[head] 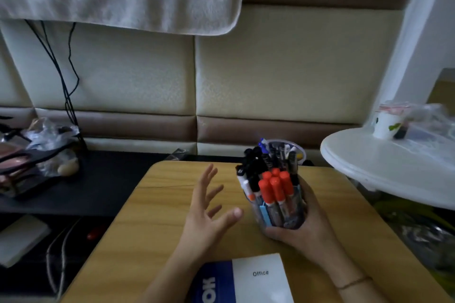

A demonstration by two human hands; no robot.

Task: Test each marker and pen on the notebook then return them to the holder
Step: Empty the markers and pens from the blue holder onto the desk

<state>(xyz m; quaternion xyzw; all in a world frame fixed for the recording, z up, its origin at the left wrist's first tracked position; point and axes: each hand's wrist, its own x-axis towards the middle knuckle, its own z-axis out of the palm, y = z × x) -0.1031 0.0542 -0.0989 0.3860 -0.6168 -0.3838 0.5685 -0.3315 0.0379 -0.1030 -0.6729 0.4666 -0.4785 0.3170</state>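
While the right hand (pixel 305 226) grips the upright holder (pixel 283 214), marker caps (pixel 274 186) up, the left hand (pixel 209 206) hovers spread.

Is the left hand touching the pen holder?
Apart. The head view shows the left hand open with spread fingers, bare table visible between it and the pen holder, which the right hand grips.

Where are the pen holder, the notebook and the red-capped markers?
holder (pixel 294 214): head view, clear side wall.
notebook (pixel 261 278): head view, white part of cover.
red-capped markers (pixel 275 186): head view, a red cap.
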